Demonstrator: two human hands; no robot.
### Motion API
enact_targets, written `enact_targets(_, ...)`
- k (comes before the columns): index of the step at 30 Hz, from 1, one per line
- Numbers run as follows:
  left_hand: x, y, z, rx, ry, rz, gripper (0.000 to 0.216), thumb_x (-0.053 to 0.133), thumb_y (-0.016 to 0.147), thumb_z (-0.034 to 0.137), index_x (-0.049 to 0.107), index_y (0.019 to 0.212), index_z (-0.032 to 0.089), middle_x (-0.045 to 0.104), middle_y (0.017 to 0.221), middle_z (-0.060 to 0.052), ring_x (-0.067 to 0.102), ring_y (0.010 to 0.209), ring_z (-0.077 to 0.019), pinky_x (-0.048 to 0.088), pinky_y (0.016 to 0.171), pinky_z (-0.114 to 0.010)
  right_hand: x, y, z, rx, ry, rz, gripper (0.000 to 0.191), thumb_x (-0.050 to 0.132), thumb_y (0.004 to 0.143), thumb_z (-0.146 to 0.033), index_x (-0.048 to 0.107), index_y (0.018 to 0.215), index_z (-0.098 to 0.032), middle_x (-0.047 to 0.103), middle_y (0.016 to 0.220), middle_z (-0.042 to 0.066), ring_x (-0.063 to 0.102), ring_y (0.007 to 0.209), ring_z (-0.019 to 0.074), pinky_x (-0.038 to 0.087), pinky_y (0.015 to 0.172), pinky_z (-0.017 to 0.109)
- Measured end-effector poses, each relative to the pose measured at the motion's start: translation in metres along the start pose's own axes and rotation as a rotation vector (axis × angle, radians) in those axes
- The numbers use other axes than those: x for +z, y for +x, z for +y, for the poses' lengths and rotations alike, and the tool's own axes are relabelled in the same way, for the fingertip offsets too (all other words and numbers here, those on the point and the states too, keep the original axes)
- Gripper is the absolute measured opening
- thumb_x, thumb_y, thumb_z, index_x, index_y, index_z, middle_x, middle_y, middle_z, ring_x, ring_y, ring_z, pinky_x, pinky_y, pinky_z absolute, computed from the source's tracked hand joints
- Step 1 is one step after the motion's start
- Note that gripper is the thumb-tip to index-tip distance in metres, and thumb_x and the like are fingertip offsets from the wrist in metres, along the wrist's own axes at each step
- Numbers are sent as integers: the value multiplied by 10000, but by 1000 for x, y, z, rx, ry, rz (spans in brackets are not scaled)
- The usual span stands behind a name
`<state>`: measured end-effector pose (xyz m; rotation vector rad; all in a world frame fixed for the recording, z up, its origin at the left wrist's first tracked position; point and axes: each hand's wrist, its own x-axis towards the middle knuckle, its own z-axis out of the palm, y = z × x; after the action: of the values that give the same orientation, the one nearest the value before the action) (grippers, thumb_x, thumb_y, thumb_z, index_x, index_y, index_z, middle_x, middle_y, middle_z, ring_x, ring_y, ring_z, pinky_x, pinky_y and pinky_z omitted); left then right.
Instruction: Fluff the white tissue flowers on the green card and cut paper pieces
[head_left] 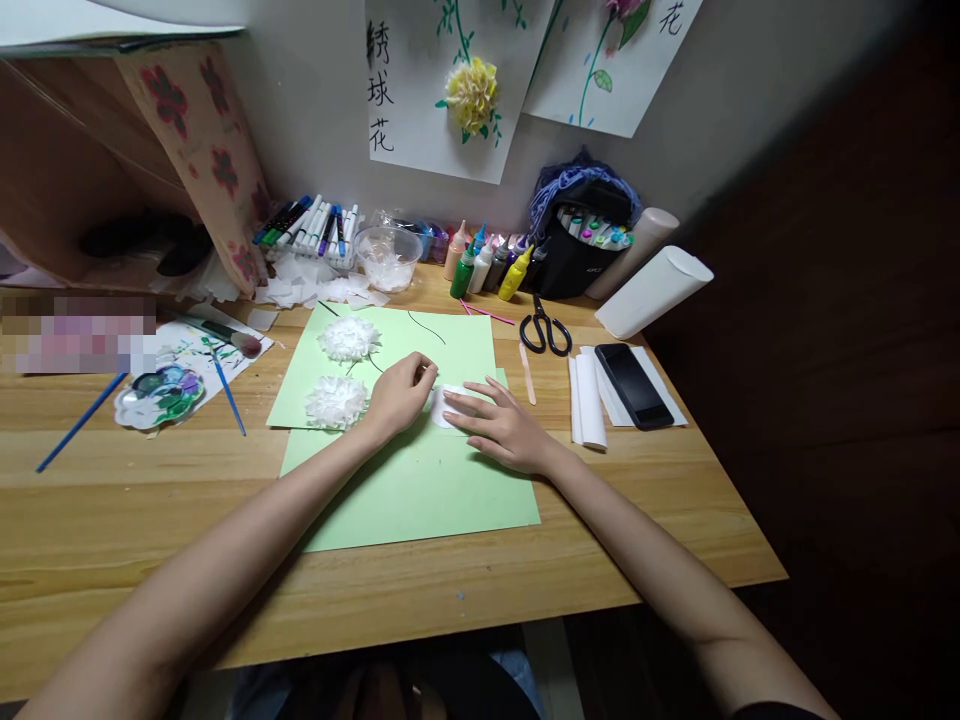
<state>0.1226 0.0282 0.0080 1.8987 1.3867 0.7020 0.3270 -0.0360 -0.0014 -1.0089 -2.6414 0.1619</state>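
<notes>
Two sheets of light green paper (420, 500) overlap on the wooden table. My left hand (405, 390) is over them with its fingers curled in a pinch; what they hold, if anything, is hidden. My right hand (504, 428) lies with spread fingers across a small white paper piece (441, 412), partly covering it. On the left of the green paper are two fluffy white paper flowers (349, 340), the lower one close to my left wrist. Thin dark wires (426, 326) lie on the upper sheet.
Black scissors (546, 330), a wooden stick (528, 374), folded white paper (588, 405) and a phone (636, 386) are on the right. Paint bottles (487, 268), markers (321, 228) and a plastic bowl (388, 258) line the back. A paint palette (159, 396) and brushes (229, 398) are at left.
</notes>
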Motion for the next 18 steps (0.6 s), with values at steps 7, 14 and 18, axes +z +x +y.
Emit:
enact_targets(7, 0, 0, 0, 11, -2, -5, 247, 391, 884, 370, 577, 859, 209, 659, 796, -12, 575, 708, -169, 393, 650, -284, 0, -2, 2, -58, 37, 161, 382, 343, 962, -287, 573, 1248, -183, 588, 1300, 51, 465, 1238, 222, 360, 1043, 468)
enact_targets(14, -1, 0, 2, 1, 0, -8, 251, 388, 884, 369, 578, 856, 206, 662, 797, -16, 579, 713, -173, 397, 649, -285, -3, -4, 5, -72, 33, 141, 371, 379, 955, -305, 594, 1230, -178, 543, 1347, 74, 434, 1268, 233, 385, 1024, 458)
enact_targets(18, -2, -1, 4, 5, 2, -11, 255, 385, 884, 366, 583, 860, 206, 665, 803, -20, 583, 728, -177, 404, 660, -286, -4, -3, 4, -39, -10, 31, 355, 396, 959, -346, 573, 1257, -272, 469, 1415, 19, 392, 1301, 241, 308, 1072, 508)
